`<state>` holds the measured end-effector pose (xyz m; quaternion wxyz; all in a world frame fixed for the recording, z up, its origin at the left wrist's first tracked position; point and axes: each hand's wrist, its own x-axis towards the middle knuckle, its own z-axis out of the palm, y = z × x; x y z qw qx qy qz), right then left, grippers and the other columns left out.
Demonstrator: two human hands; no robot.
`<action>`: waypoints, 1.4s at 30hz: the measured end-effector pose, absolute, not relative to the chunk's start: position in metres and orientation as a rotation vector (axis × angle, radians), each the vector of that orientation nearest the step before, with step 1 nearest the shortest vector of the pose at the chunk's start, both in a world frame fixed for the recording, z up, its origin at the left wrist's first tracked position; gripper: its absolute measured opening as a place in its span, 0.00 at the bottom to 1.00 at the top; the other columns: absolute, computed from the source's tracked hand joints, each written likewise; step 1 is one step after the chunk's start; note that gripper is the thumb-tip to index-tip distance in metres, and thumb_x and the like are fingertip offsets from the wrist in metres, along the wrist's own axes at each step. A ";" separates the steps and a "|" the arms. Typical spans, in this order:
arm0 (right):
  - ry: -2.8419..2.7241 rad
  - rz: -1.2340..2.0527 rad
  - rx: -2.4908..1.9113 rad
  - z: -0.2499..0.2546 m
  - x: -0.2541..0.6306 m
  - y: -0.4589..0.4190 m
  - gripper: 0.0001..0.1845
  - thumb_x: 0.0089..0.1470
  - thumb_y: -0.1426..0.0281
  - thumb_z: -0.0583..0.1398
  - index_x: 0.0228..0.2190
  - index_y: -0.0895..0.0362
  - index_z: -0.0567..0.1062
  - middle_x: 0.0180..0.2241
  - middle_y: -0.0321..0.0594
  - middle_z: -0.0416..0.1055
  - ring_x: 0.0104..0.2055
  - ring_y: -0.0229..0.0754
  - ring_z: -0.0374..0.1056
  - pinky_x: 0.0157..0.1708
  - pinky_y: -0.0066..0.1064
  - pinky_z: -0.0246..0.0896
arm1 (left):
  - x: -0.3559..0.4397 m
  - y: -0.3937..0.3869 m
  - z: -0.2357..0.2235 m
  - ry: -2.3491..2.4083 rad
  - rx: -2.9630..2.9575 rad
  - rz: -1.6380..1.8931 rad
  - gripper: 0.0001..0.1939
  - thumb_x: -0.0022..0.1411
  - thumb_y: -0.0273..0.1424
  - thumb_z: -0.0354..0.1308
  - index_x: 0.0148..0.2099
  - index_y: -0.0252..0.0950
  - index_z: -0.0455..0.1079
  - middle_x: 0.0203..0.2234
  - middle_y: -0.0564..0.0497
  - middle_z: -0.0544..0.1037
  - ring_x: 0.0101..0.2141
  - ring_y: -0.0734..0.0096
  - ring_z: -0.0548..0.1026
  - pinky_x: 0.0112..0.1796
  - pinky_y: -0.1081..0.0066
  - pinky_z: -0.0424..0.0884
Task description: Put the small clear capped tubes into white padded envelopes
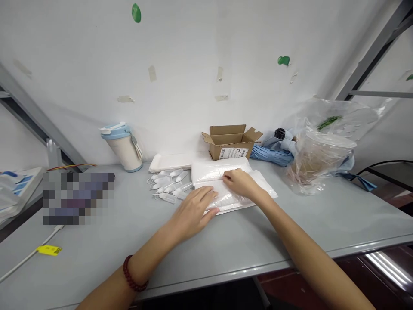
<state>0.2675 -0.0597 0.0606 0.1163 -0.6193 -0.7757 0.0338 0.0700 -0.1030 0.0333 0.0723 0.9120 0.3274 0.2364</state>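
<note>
White bubble mailers (209,170) lie overlapping on the grey table in front of me. My left hand (193,213) rests at the near left edge of the top one, fingers stretched out and thumb apart. Further right, my right hand (240,183) has its fingers curled in a pinch on the mailer's surface, near a fold across its middle. What lies between those fingertips, beyond the mailer, is hidden. Left of the mailers is a loose pile of small clear plastic vials with white loops (166,185). Behind this pile lies a flat white stack (174,161).
Behind the mailers stands an open cardboard box (232,150). Blue cloth (272,155) and a clear plastic bag around a tub (322,150) are at the right. A blue-lidded cup (124,148) stands back left, near a pixelated object (77,198) with a white cable (29,256).
</note>
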 end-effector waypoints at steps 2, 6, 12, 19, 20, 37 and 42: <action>-2.265 0.081 -1.857 0.064 0.275 -0.058 0.16 0.54 0.74 0.49 0.20 0.58 0.70 0.23 0.42 0.70 0.26 0.38 0.61 0.23 0.29 0.42 | 0.069 -0.104 0.034 0.980 2.736 0.711 0.20 0.63 0.36 0.50 0.56 0.35 0.61 0.54 0.41 0.66 0.55 0.57 0.63 0.54 0.57 0.61; -2.282 0.055 -1.892 0.069 0.284 -0.059 0.16 0.52 0.75 0.50 0.16 0.57 0.68 0.20 0.40 0.67 0.23 0.37 0.59 0.23 0.29 0.40 | 0.070 -0.106 0.031 0.977 2.734 0.744 0.21 0.62 0.36 0.51 0.57 0.38 0.59 0.55 0.42 0.65 0.55 0.57 0.62 0.53 0.56 0.62; -2.281 0.025 -1.912 0.073 0.286 -0.062 0.16 0.51 0.76 0.49 0.15 0.57 0.66 0.19 0.39 0.66 0.22 0.37 0.56 0.22 0.30 0.39 | 0.071 -0.107 0.030 0.986 2.767 0.750 0.21 0.64 0.36 0.49 0.58 0.39 0.59 0.56 0.41 0.64 0.56 0.56 0.62 0.52 0.54 0.62; -2.231 0.029 -1.937 0.074 0.288 -0.063 0.15 0.52 0.75 0.49 0.20 0.57 0.71 0.24 0.43 0.70 0.24 0.38 0.60 0.23 0.30 0.40 | 0.074 -0.110 0.032 0.899 2.825 0.629 0.23 0.66 0.39 0.45 0.61 0.38 0.56 0.60 0.42 0.60 0.60 0.56 0.56 0.56 0.53 0.57; -2.222 0.034 -1.935 0.074 0.289 -0.062 0.15 0.52 0.74 0.49 0.21 0.57 0.72 0.25 0.43 0.71 0.25 0.38 0.61 0.23 0.30 0.41 | 0.075 -0.110 0.031 0.899 2.832 0.620 0.23 0.66 0.39 0.45 0.61 0.39 0.56 0.60 0.42 0.59 0.60 0.56 0.55 0.56 0.52 0.57; -2.120 0.142 -1.707 0.053 0.278 -0.047 0.13 0.56 0.70 0.53 0.23 0.58 0.71 0.25 0.39 0.72 0.26 0.36 0.63 0.25 0.26 0.48 | 0.085 -0.104 0.022 1.046 2.967 0.667 0.21 0.67 0.34 0.44 0.61 0.42 0.57 0.59 0.40 0.60 0.59 0.55 0.58 0.53 0.52 0.60; -2.102 0.135 -1.643 0.048 0.277 -0.041 0.11 0.56 0.70 0.54 0.25 0.58 0.72 0.25 0.39 0.73 0.28 0.37 0.65 0.27 0.26 0.51 | 0.085 -0.104 0.020 1.063 2.924 0.715 0.20 0.66 0.34 0.45 0.60 0.40 0.59 0.58 0.40 0.62 0.59 0.55 0.58 0.53 0.54 0.61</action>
